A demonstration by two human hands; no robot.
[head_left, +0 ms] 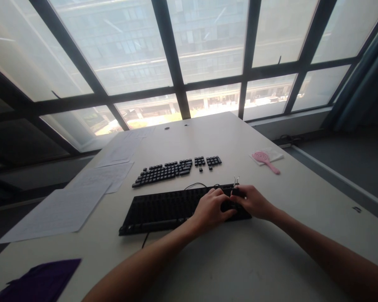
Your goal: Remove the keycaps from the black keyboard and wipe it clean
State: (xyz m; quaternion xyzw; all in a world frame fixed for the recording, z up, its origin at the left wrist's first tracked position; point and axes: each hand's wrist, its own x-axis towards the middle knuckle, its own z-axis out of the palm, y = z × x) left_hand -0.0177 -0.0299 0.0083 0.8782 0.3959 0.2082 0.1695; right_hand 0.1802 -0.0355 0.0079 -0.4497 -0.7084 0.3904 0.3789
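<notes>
A black keyboard (164, 209) lies across the table, most of its keycaps off. My left hand (211, 207) rests on its right part, thumb and fingers apart. Beside it, over the keyboard's right end, my right hand (252, 201) is closed around a small tool with thin wire prongs, which looks like a keycap puller (236, 181). The prongs point upward above the fingers; the rest of the tool is hidden. Whether a keycap is also between the fingers, I cannot tell. Behind the keyboard, loose black keycaps (164, 173) are laid out in key order, with a smaller group (213, 160) to the right.
Paper sheets (59, 209) cover the table's left side. A purple cloth-like item (40, 281) lies at the near left corner. On the right, a pink hairbrush (264, 159) lies on a white wrapper (275, 155). A cable (145, 240) runs from beneath the keyboard. Windows stand beyond the table.
</notes>
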